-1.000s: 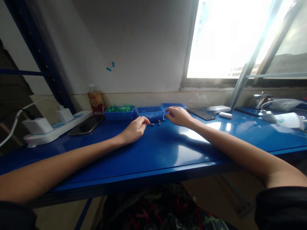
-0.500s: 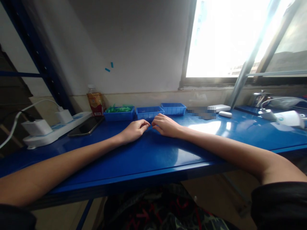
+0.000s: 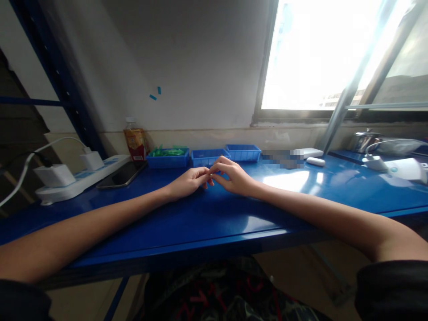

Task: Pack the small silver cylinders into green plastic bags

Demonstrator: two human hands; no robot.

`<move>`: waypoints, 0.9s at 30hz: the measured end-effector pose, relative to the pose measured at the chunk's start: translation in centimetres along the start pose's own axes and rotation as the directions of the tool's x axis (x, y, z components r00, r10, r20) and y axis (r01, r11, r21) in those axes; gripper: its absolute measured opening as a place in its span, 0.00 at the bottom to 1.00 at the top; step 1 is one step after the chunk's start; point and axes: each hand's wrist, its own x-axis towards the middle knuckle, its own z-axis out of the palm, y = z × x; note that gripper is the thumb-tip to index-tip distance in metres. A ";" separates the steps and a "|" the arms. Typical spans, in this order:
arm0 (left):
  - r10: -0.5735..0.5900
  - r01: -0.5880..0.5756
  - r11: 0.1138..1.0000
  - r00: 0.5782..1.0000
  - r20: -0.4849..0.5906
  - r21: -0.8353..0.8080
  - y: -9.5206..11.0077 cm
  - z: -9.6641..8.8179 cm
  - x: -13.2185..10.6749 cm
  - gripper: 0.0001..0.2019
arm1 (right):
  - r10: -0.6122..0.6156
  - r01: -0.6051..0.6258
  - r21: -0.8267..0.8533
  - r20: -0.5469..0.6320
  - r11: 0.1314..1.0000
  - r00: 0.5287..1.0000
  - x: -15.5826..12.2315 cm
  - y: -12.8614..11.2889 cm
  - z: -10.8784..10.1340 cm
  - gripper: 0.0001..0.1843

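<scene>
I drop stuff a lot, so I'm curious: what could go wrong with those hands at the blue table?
Maybe two things. The left hand and right hand meet at their fingertips above the blue table; if something small is pinched there, which I can't make out, it might slip and roll off. Also, the middle blue bin sits just beyond them, so a knuckle could bump it.

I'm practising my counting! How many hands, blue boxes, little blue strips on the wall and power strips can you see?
Hands: 2
Blue boxes: 3
Blue wall strips: 2
Power strip: 1
Total: 8
</scene>
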 end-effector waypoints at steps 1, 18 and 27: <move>0.013 -0.012 0.999 0.999 0.032 -0.041 0.1 -0.1 -0.1 0.16 | -0.011 0.011 0.019 -0.020 1.000 1.000 0.0 -0.1 0.0 0.05; -0.027 0.020 0.998 0.994 -0.104 -0.064 0.5 -0.1 -0.4 0.16 | 0.410 -0.426 0.158 0.124 0.891 0.904 0.5 -0.2 -0.2 0.18; -0.008 0.001 0.997 0.995 -0.104 -0.072 0.3 -0.1 -0.4 0.16 | 0.436 -0.508 0.314 0.273 0.802 0.858 0.5 -0.4 -0.1 0.20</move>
